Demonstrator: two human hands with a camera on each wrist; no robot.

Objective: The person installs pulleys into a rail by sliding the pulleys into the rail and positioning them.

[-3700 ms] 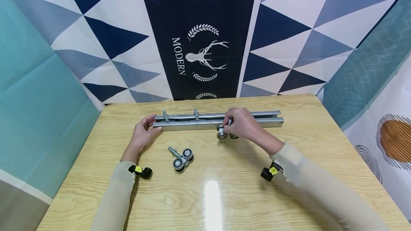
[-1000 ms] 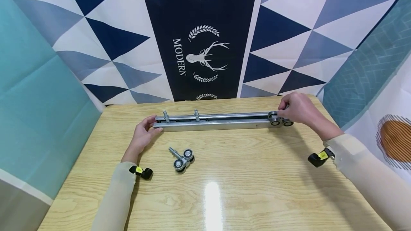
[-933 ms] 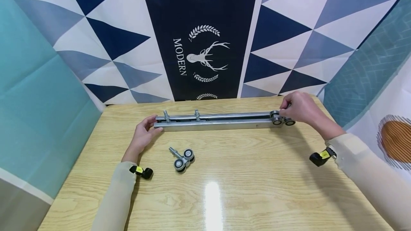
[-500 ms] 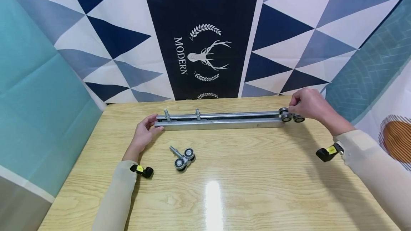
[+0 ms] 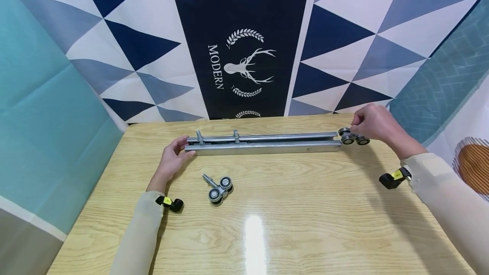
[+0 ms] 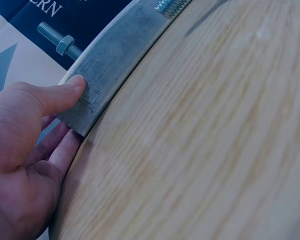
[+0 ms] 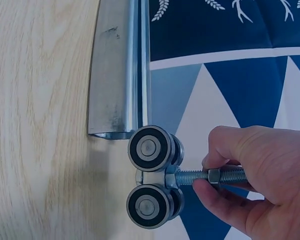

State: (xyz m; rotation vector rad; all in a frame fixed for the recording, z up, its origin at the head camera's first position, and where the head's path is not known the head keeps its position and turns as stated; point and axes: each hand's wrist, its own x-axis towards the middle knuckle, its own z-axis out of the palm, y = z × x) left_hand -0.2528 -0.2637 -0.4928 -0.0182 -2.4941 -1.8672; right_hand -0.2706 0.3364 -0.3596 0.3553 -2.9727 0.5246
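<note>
A steel channel track [image 5: 263, 147] lies across the back of the table, its slot facing up. Two threaded bolts [image 5: 237, 137] stand up from the slot near the left end. My left hand [image 5: 171, 161] grips that end, thumb on the front face and fingers behind, as the left wrist view shows. My right hand [image 5: 375, 123] pinches the threaded bolt of a roller trolley [image 7: 150, 177] between thumb and fingers, around its nut. The trolley's wheels hang just beyond the track's open right end. A second roller trolley [image 5: 219, 190] lies on the table in front of the left hand.
The light wood table [image 5: 290, 215] reaches back to a patterned cloth backdrop [image 5: 244, 67]. Teal sheeting [image 5: 46, 109] stands along the left, and more cloth hangs at the right. A small black camera [image 5: 395, 178] is strapped to the right sleeve.
My right hand has carried its roller trolley rightward, from in front of the track to just past its right end. The left hand still grips the left end; the other trolley has stayed put.
</note>
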